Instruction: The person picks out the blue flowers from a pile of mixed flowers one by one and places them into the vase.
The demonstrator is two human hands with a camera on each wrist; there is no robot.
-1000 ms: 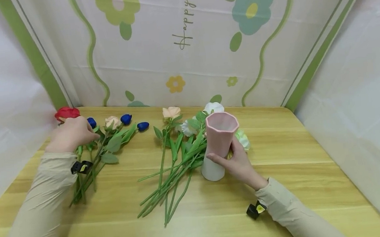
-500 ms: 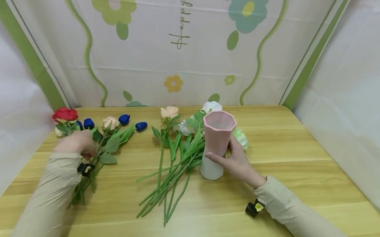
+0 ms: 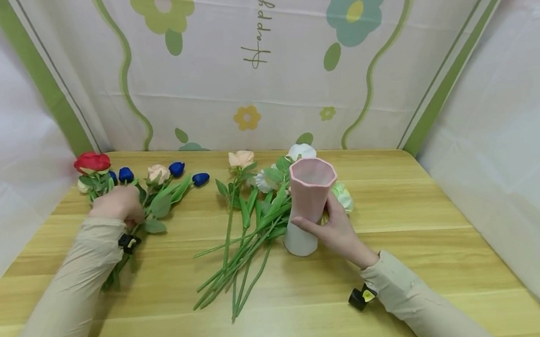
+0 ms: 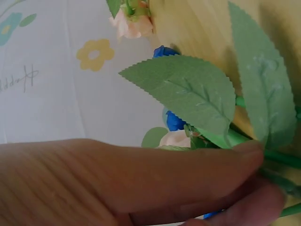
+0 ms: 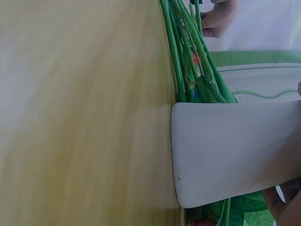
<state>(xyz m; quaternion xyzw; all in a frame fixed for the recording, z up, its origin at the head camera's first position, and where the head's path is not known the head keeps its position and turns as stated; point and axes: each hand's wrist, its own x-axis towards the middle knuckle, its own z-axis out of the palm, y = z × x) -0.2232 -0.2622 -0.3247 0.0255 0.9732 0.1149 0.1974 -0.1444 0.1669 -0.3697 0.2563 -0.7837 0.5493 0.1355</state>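
My left hand (image 3: pixel 118 203) is down among the flowers on the left of the table. In the left wrist view its thumb and finger pinch a green stem (image 4: pixel 277 181) just below two serrated leaves (image 4: pixel 188 87). Which bloom that stem bears cannot be told. Around the hand lie a red rose (image 3: pixel 92 162), a peach rose (image 3: pixel 158 173) and several blue tulips (image 3: pixel 201 179). My right hand (image 3: pixel 338 232) grips a pink and white vase (image 3: pixel 310 197) from its right side. The vase stands on the table, its mouth up; no flowers show in it.
Beside and behind the vase lies a second bunch, with a peach rose (image 3: pixel 241 159), white blooms (image 3: pixel 301 151) and a pale green bloom (image 3: pixel 343 196). Its stems (image 3: pixel 236 271) point toward the front of the wooden table (image 3: pixel 435 283). A printed cloth (image 3: pixel 220 75) hangs behind.
My left hand has come down from near the red rose toward the stems and shifted slightly right, uncovering the red rose and blue tulips. The right hand and vase have stayed put.
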